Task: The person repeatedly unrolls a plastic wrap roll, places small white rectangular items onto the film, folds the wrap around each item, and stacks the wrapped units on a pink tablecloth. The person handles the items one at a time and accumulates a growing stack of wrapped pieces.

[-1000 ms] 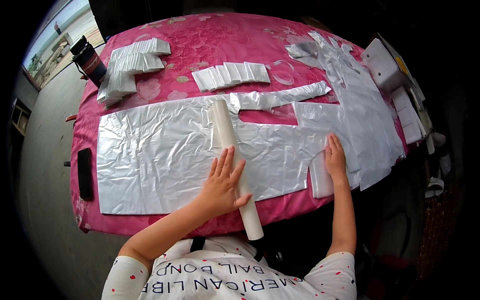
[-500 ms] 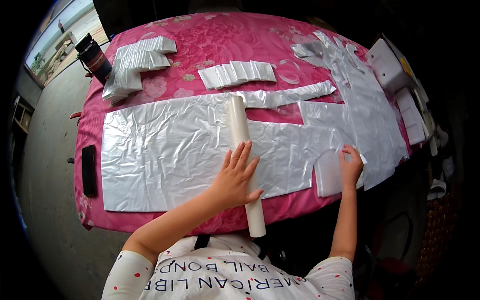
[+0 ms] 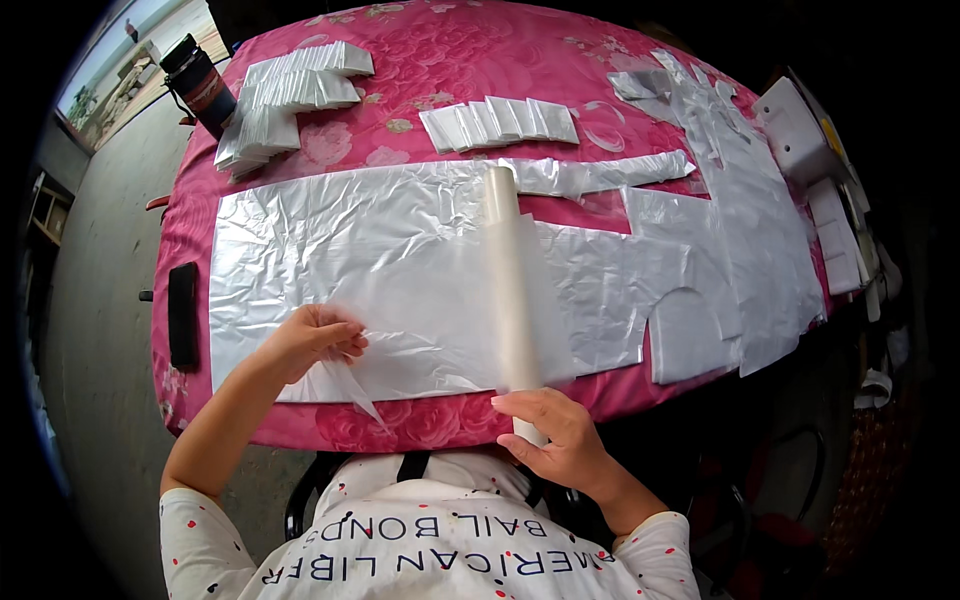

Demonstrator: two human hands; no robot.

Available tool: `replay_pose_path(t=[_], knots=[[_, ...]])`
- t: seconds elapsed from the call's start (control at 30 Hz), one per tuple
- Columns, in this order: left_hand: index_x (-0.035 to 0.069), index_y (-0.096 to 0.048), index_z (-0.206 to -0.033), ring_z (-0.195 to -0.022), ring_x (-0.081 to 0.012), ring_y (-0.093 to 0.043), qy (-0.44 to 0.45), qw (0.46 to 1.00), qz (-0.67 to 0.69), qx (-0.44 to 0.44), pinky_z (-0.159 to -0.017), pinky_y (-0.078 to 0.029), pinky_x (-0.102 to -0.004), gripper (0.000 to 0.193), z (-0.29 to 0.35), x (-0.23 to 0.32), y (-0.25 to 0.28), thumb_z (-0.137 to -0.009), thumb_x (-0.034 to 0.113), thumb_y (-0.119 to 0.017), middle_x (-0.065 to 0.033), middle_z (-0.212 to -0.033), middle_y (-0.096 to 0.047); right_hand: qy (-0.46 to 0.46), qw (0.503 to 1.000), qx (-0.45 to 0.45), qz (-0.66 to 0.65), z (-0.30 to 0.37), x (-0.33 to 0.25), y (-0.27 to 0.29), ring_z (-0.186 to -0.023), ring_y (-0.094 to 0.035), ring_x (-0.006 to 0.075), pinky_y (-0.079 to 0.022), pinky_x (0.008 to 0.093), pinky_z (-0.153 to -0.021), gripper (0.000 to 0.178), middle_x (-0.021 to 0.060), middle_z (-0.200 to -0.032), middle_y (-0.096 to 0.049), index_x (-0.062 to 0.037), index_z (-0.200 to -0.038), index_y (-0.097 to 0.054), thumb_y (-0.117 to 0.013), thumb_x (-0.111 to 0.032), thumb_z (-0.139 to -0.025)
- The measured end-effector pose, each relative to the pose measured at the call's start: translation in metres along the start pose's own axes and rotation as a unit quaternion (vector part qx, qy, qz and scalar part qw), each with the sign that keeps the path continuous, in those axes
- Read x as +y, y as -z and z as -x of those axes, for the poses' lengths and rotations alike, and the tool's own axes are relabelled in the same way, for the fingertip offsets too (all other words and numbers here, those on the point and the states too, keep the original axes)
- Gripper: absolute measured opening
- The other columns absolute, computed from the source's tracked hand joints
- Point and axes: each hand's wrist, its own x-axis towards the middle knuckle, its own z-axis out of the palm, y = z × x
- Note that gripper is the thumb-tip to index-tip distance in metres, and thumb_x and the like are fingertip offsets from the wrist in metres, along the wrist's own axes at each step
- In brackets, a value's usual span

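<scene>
The left hand (image 3: 318,340) pinches the edge of a thin translucent plastic film (image 3: 430,295), its loose corner hanging below the fingers. The right hand (image 3: 556,428) has thumb and fingers parted at the near end of a whitish roll (image 3: 510,285); whether they grip it, I cannot tell. The roll lies across a silvery plastic sheet (image 3: 255,270) on the pink floral tablecloth (image 3: 450,60).

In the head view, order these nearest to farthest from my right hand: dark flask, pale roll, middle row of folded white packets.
1. Pale roll, its near end at your right hand.
2. Middle row of folded white packets, beyond the roll's far end.
3. Dark flask, at the far left.
</scene>
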Motion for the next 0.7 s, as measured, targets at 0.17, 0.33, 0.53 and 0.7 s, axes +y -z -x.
replay_pose_path(t=[0.17,0.33,0.53,0.7], knots=[[0.001,-0.060,-0.099,-0.075,-0.0130,-0.061,-0.062,0.987,-0.106,0.107,-0.068,-0.049,-0.0252,0.020,0.046,-0.004,0.098,-0.079,0.005,-0.062,-0.0053,-0.084,-0.064,-0.175,0.963,0.087,0.186,0.034,0.009,-0.002,-0.078,-0.058,0.0274,-0.049,0.0362,-0.067,0.043,0.0126,-0.093,-0.061,-0.0016,-0.101,-0.056,-0.075,-0.025,-0.070],[0.002,-0.056,-0.107,-0.099,-0.0294,-0.056,-0.368,0.687,-0.557,0.287,-0.085,-0.045,-0.0357,0.030,0.036,0.036,0.027,-0.077,-0.001,-0.059,-0.0120,-0.108,-0.059,-0.381,0.913,-0.029,0.139,0.044,0.003,-0.014,-0.073,-0.064,0.0341,-0.050,0.0390,-0.063,0.052,0.0186,-0.081,-0.064,0.0003,-0.099,-0.052,-0.073,-0.038,-0.071],[0.001,-0.029,-0.136,-0.116,-0.0392,-0.044,-0.465,0.785,-0.395,0.104,-0.096,-0.038,-0.0408,0.060,-0.032,-0.001,-0.117,-0.082,0.005,-0.055,-0.0244,-0.128,-0.042,-0.386,0.914,-0.032,0.119,0.040,0.001,-0.018,-0.074,-0.065,0.0336,-0.051,0.0377,-0.065,0.049,0.0202,-0.080,-0.065,0.0014,-0.098,-0.053,-0.073,-0.035,-0.071],[-0.009,-0.028,-0.134,-0.129,-0.0373,-0.030,-0.448,0.731,-0.493,0.148,-0.107,-0.024,-0.0428,0.056,-0.078,-0.031,-0.154,-0.084,0.012,-0.045,-0.0258,-0.136,-0.034,-0.380,0.914,-0.075,0.123,0.043,0.003,-0.012,-0.069,-0.064,0.0359,-0.050,0.0408,-0.061,0.052,0.0202,-0.073,-0.063,0.0012,-0.092,-0.052,-0.071,-0.043,-0.072]])
